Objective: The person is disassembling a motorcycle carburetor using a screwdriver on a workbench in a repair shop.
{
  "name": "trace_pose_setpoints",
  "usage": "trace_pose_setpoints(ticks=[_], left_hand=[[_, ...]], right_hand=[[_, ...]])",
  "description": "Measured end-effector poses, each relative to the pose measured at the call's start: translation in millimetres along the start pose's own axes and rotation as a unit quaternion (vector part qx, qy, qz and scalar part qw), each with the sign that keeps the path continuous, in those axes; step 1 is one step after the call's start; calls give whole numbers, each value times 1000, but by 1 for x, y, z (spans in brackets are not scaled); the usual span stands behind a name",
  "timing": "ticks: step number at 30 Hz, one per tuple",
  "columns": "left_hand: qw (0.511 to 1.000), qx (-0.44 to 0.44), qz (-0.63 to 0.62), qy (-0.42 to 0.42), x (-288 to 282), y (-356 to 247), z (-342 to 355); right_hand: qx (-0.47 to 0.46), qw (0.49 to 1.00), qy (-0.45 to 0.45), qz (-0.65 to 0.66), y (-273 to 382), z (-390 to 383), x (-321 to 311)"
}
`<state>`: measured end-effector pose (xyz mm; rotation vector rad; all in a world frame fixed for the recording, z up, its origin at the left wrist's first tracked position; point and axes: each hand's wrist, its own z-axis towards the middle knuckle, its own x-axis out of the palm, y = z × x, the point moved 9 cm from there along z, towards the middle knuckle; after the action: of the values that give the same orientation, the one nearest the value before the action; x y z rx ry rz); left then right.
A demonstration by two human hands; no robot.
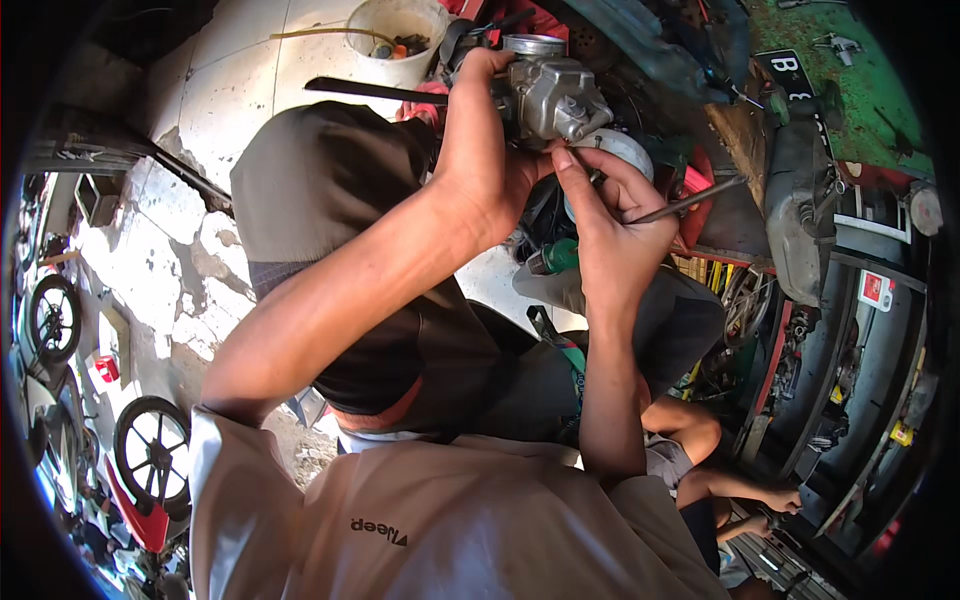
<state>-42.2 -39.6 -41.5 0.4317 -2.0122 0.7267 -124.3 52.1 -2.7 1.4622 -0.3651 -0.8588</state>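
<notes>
My left hand (485,140) is closed on a cast grey metal engine part (558,98), fingers curled over its top left and thumb low beside it. My right hand (618,225), just right and below, holds a long, thin dark metal rod (705,195) slanting up to the right. Its thumb and index fingertips meet at the part's lower edge, close to my left thumb; what lies between them is hidden. A round silvery piece (625,150) sits behind my right fingers. A green object (553,258) lies below my hands.
A bucket (375,28) with a hose stands at upper left; motorcycle wheels (150,450) line the left. A green surface (870,90), a long grey metal casing (795,230) and cluttered metal shelving (850,380) fill the right. A co-worker's hand (785,500) shows at lower right.
</notes>
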Motion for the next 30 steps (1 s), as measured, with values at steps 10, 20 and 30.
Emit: trace_pose_setpoints(ticks=[10, 20, 30], left_hand=[[1000, 7, -6, 4, 3, 5, 4], [1000, 4, -9, 10, 10, 15, 6], [997, -38, 58, 19, 18, 30, 8]], right_hand=[[-48, 997, -57, 13, 1, 8, 7], [-139, 981, -114, -72, 15, -3, -6], [-48, 989, -131, 49, -7, 4, -41]])
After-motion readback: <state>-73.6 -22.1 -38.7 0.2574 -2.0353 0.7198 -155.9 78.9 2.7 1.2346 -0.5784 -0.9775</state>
